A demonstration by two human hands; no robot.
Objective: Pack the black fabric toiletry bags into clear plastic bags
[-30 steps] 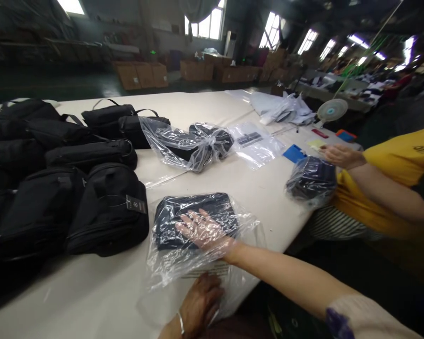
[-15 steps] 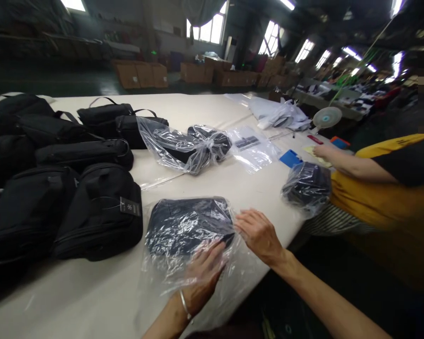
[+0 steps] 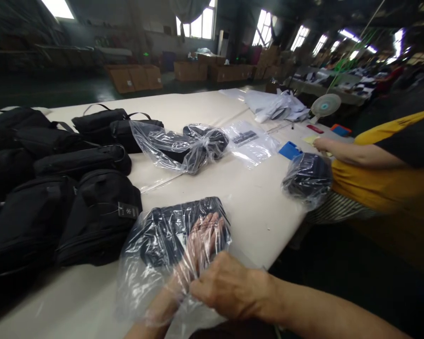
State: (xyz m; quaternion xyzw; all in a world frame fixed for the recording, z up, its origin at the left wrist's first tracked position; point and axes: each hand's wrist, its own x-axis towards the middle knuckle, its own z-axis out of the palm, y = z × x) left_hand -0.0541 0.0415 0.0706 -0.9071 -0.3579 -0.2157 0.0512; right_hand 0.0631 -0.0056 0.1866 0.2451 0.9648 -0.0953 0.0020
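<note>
A dark blue-black pouch point(image 3: 169, 226) lies inside a clear plastic bag point(image 3: 134, 278) near the front edge of the white table point(image 3: 254, 212). My left hand point(image 3: 201, 240) is pushed into the bag's mouth, fingers stretched flat against the pouch under the film. My right hand point(image 3: 229, 289) is just in front of it, closed on the plastic at the bag's open end. My left wrist is wrapped in the crumpled film.
Several unwrapped black bags point(image 3: 92, 216) are piled at the left. Another bagged pouch point(image 3: 183, 148) and flat plastic bags point(image 3: 249, 139) lie mid-table. A person in a yellow shirt point(image 3: 385, 179) at the right holds a wrapped pouch point(image 3: 307, 179). A blue card point(image 3: 289, 150) and small fan point(image 3: 325, 106) lie beyond.
My left hand went from resting on top of the plastic to inside the bag against the pouch. My right hand moved from beside the pouch to the bag's mouth and closed on the film.
</note>
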